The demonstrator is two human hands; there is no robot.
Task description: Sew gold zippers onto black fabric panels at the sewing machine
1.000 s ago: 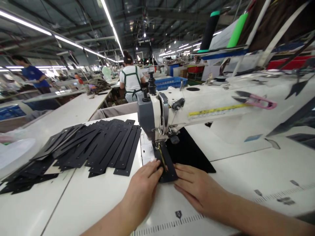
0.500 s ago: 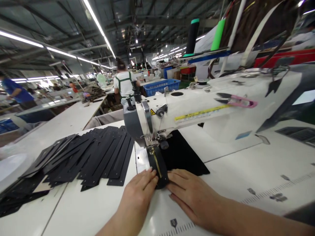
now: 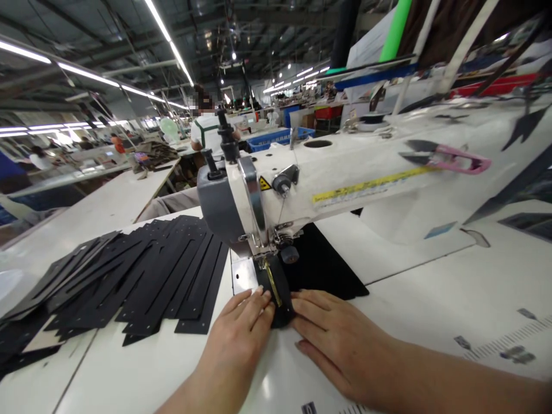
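Observation:
A black strip with a gold-toothed zipper [image 3: 273,283] lies under the presser foot of a white sewing machine [image 3: 259,253]. My left hand [image 3: 239,339] has its closed fingers pressed on the strip's left side near the front end. On the opposite edge, my right hand [image 3: 334,333] holds the strip with fingers together, its thumb lower and apart. Both sets of fingertips are partly hidden against the black material. A larger black panel [image 3: 323,264] spreads behind and right of the needle area, partly covered by the machine head.
Many flat black slotted pieces [image 3: 172,276] overlap in a fanned row on the left. Pink-handled thread snips [image 3: 457,158] lie on the machine arm beside yellow measuring tape [image 3: 371,184]. A person in white [image 3: 209,132] is beyond, near a blue crate [image 3: 276,138].
The view has shifted slightly, so the machine appears larger and closer. Both hands keep their places on the zippered strip, which sits slightly farther under the presser foot.

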